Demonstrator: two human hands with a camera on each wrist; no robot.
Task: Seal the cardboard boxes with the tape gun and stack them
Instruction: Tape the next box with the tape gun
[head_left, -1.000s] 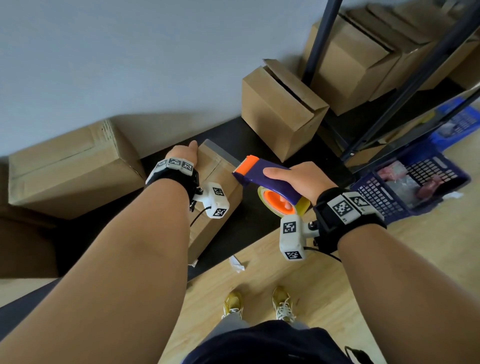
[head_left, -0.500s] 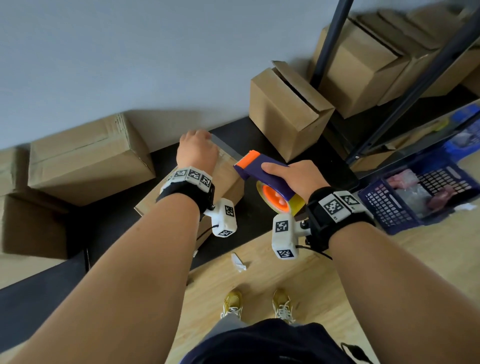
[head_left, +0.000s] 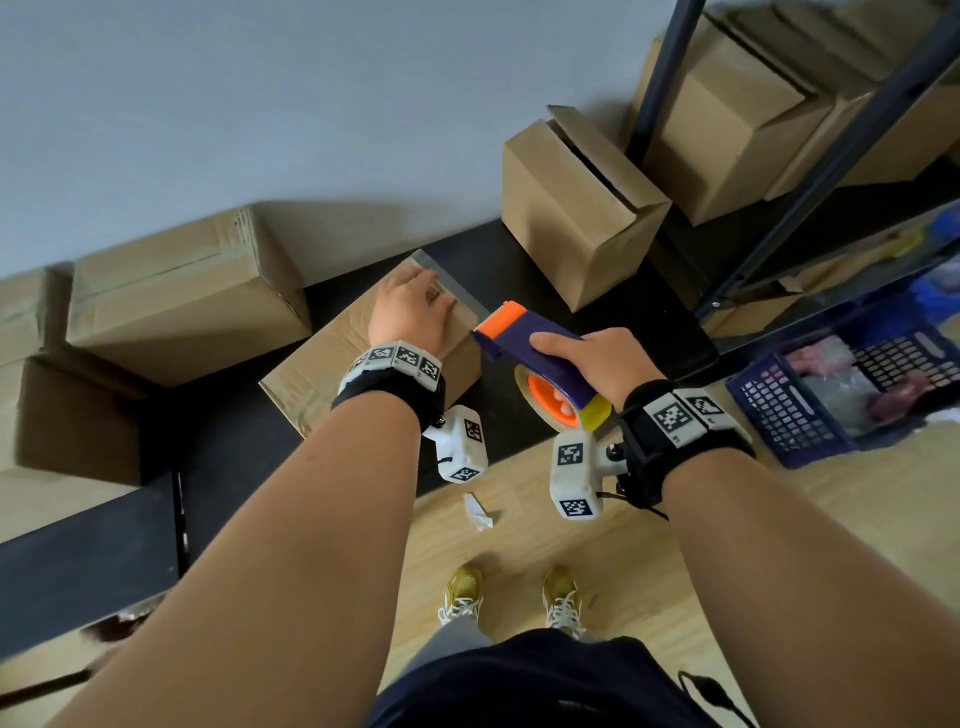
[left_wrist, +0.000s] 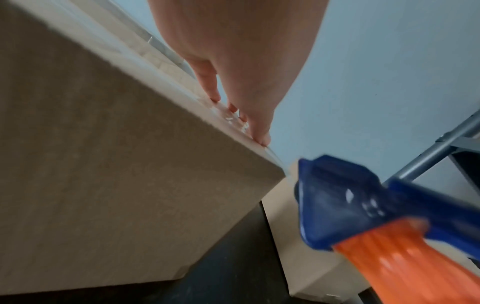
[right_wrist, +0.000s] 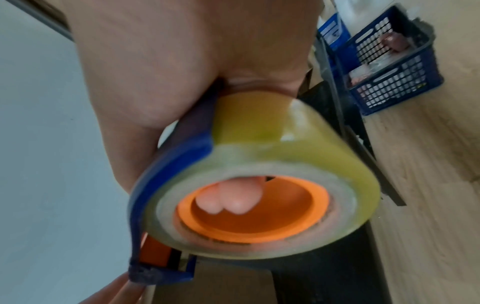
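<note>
Fingertips (right_wrist: 228, 202) inside tape gun (right_wrist: 249, 185) core – right wrist view only

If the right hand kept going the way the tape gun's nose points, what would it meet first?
Most likely the left hand pressing tape on the box: the tape gun in the right hand aims at it. Depth between them is unclear.

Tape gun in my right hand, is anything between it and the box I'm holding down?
Nothing visible. The tape gun in the right hand sits just off the box corner, beside the left hand pressing the top; a tape strip already bridges them.
</note>
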